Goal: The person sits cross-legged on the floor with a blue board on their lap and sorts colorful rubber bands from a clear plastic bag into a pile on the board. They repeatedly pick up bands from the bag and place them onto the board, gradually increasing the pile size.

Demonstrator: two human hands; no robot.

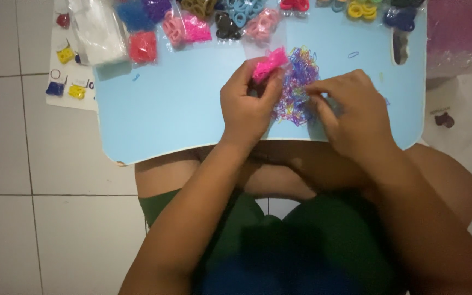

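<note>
Forearms fill the near frame, both reaching up from the lap to a light blue tray (165, 109) resting across the knees; I log from the head view only.

Left hand (245, 106): fingers curled tight around a small clear bag (269, 64) stuffed with pink bands; bag pokes out above thumb and forefinger, its upper end free. I judge it very light, soft, crinkly and a bit slick; best gripped at the neck just under the opening, as the hand has it, so the contents do not spill.

Right hand (350, 109): fingers bent down and nearly closed at the right edge of a loose pile (297, 87) of mixed purple, pink and yellow bands; fingertips touch or sit in the pile; whether a band is pinched between them I cannot tell, the knuckles hide it. Bands look tiny, stretchy, near weightless, apt to cling or flick away; pinch singly with fingertip pads.

Pile lies on the tray between the two hands, just right of the bag, touching it or nearly so.

Outward: a row of filled bags (192, 24) along the far tray edge, in blue, red, pink, dark and yellow; a white packet (102, 33) at the far left corner; one stray blue band (353, 54) apart on the tray; a card (69, 82) with small pieces on the tiled floor (6, 136) at left.
</note>
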